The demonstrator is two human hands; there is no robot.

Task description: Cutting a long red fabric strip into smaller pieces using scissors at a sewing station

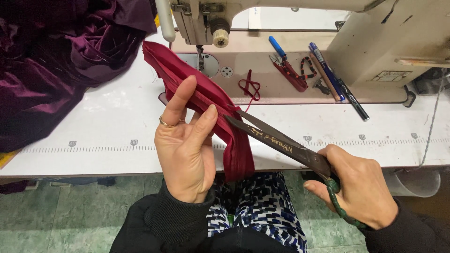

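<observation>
Left hand (185,145): raised upright from the lower centre, palm toward the camera, wrist in a dark ribbed cuff. Thumb extended upward; index finger bent forward beside it, the two pinching from opposite sides. A thin gold-coloured ring sits on one finger near the thumb base. Remaining fingers hidden behind the palm.

Right hand (358,187): enters from the lower right, back of hand toward the camera, forearm in a dark sleeve. Fingers curled closed in a grip, thumb lying along the upper side and pointing left. Both hands at similar height, well apart.
</observation>
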